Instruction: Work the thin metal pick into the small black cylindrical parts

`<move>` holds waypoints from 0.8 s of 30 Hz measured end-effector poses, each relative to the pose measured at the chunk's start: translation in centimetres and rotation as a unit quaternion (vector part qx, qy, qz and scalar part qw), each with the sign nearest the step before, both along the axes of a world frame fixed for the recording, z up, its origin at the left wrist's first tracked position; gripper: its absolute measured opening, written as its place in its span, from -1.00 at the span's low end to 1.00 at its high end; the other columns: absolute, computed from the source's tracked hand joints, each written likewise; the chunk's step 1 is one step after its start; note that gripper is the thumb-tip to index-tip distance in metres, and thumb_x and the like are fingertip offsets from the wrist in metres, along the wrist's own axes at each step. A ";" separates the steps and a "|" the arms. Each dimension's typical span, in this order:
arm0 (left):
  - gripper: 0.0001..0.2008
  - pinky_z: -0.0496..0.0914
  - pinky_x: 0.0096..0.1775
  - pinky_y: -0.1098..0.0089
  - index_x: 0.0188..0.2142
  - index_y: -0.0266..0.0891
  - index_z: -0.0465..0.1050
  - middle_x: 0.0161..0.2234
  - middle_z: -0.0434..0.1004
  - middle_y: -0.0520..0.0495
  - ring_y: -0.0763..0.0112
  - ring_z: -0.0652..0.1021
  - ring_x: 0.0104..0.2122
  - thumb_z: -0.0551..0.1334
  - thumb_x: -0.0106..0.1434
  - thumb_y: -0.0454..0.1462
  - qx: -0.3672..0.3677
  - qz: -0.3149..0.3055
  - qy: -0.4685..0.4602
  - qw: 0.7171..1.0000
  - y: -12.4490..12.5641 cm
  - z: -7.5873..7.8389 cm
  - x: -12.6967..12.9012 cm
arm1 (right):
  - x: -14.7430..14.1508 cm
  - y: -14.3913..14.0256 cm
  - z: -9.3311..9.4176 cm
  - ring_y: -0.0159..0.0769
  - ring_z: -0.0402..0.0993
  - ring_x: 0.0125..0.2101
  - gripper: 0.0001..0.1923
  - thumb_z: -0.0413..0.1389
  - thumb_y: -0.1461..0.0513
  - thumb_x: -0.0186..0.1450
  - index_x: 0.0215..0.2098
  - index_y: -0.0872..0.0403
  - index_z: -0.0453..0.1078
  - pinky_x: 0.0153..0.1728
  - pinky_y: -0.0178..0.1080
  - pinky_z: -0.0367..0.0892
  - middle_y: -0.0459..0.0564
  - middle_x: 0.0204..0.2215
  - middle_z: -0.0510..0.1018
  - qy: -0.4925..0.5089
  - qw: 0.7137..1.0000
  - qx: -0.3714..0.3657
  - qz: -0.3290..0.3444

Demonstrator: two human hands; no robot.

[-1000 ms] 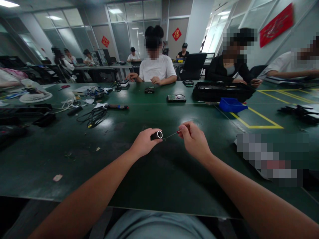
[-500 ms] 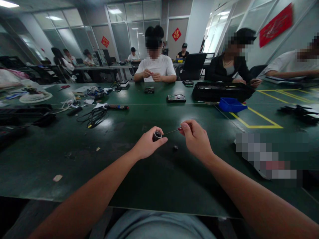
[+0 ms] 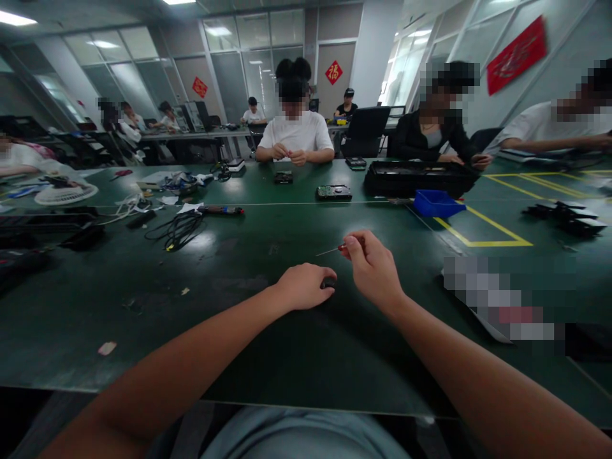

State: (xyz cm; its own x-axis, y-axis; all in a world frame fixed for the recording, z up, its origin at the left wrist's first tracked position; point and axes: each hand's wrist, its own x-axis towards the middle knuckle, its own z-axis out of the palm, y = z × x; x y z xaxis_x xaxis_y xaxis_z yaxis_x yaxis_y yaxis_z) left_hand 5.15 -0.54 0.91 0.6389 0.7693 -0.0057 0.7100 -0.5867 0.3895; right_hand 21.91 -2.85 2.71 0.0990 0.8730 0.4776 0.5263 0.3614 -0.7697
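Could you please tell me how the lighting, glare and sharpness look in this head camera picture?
In the head view, ceiling lights leave pale glare patches on the green table; the wide lens bends the far wall and window frames; the left hand and right hand are fairly sharp, the thin tool is faint, and a pixelated patch hides things at the right.

Two hard drives (image 3: 333, 192) (image 3: 283, 177), one blue bin (image 3: 436, 203) (plastic), two red wall hangings (image 3: 333, 72) (image 3: 199, 87).
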 end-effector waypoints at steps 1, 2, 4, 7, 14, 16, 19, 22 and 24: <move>-0.68 0.43 -0.24 0.21 -0.02 -0.04 0.53 -0.22 0.61 -0.11 0.08 0.58 -0.24 0.21 0.25 -0.11 0.004 -0.003 0.008 1.000 0.1 -0.1 0.3 | 0.0 0.0 0.0 -0.15 0.56 -0.31 -0.75 -0.06 0.05 0.44 -0.22 -0.01 0.35 -0.26 -0.11 0.37 0.01 -0.36 0.59 -0.002 1.000 0.002 0.001; -0.70 0.44 -0.24 0.20 -0.05 -0.05 0.55 -0.22 0.61 -0.11 0.07 0.58 -0.25 0.21 0.25 -0.13 0.006 -0.004 0.012 1.000 0.1 -0.1 0.5 | 0.0 0.0 0.0 -0.15 0.56 -0.31 -0.76 -0.06 0.05 0.44 -0.23 -0.01 0.35 -0.27 -0.12 0.37 0.00 -0.36 0.59 -0.006 1.000 0.004 0.003; -0.75 0.44 -0.24 0.21 -0.12 -0.07 0.58 -0.25 0.61 -0.11 0.10 0.58 -0.28 0.19 0.25 -0.18 0.010 0.000 0.009 1.000 0.1 -0.1 0.9 | -0.1 -0.1 0.1 -0.15 0.56 -0.31 -0.76 -0.06 0.06 0.44 -0.23 -0.02 0.35 -0.28 -0.13 0.36 0.00 -0.37 0.59 -0.012 1.000 0.007 0.006; -0.78 0.44 -0.23 0.24 -0.20 -0.09 0.61 -0.29 0.61 -0.10 0.17 0.57 -0.31 0.19 0.25 -0.21 0.001 0.007 -0.011 1.000 0.4 0.2 0.6 | -0.1 -0.2 0.2 -0.16 0.57 -0.31 -0.76 -0.06 0.06 0.44 -0.23 -0.01 0.34 -0.28 -0.13 0.36 0.00 -0.37 0.60 -0.012 1.000 0.011 0.007; -0.76 0.30 -0.49 0.45 -0.18 -0.20 0.54 -0.37 0.53 -0.03 0.48 0.44 -0.56 0.24 0.24 -0.13 -0.226 0.060 -0.185 0.955 1.6 1.7 -4.1 | 0.0 -0.2 0.2 -0.18 0.56 -0.32 -0.76 -0.06 0.06 0.45 -0.22 0.00 0.34 -0.27 -0.13 0.38 0.00 -0.36 0.59 -0.011 1.000 0.009 0.012; -0.74 0.18 -0.56 0.51 -0.24 -0.24 0.50 -0.45 0.44 0.01 0.57 0.34 -0.62 0.33 0.16 -0.11 -0.256 0.112 -0.265 0.923 1.9 2.3 -6.5 | 0.0 -0.1 0.1 -0.18 0.56 -0.31 -0.75 -0.06 0.05 0.44 -0.21 0.00 0.34 -0.26 -0.13 0.39 0.01 -0.35 0.59 -0.003 1.000 0.004 0.016; -0.71 0.01 -0.61 0.55 -0.30 -0.26 0.42 -0.55 0.28 0.09 0.63 0.24 -0.66 0.40 0.07 -0.16 -0.266 0.197 -0.382 0.863 2.3 3.0 -10.9 | 0.0 -0.1 0.0 -0.17 0.56 -0.29 -0.75 -0.06 0.05 0.44 -0.21 0.00 0.35 -0.25 -0.12 0.39 0.01 -0.35 0.59 0.001 1.000 0.000 0.022; -0.73 -0.04 -0.63 0.57 -0.29 -0.25 0.36 -0.52 0.28 0.12 0.66 0.23 -0.66 0.38 0.10 -0.21 -0.236 0.273 -0.475 0.802 2.4 3.8 -15.9 | 0.0 -0.1 0.0 -0.17 0.56 -0.30 -0.75 -0.06 0.05 0.44 -0.23 -0.01 0.36 -0.25 -0.11 0.39 0.01 -0.36 0.59 -0.005 1.000 -0.004 0.021; -0.86 0.00 -0.58 0.60 -0.29 -0.26 0.35 -0.51 0.30 0.14 0.68 0.25 -0.63 0.27 0.21 -0.26 -0.205 0.316 -0.515 0.770 2.1 4.6 -19.2 | 0.0 -0.1 0.0 -0.17 0.56 -0.31 -0.75 -0.06 0.05 0.44 -0.23 -0.01 0.36 -0.26 -0.12 0.39 0.01 -0.36 0.59 -0.008 1.000 -0.009 0.021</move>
State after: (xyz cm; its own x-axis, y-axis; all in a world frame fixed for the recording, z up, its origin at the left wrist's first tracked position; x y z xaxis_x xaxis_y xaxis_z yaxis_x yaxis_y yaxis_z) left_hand -14.07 1.57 5.56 -0.0341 0.9969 -0.0709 -0.0066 0.0707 0.9975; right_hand 21.88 -2.90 2.67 0.0544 0.8851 0.4621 0.5226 0.3692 -0.7685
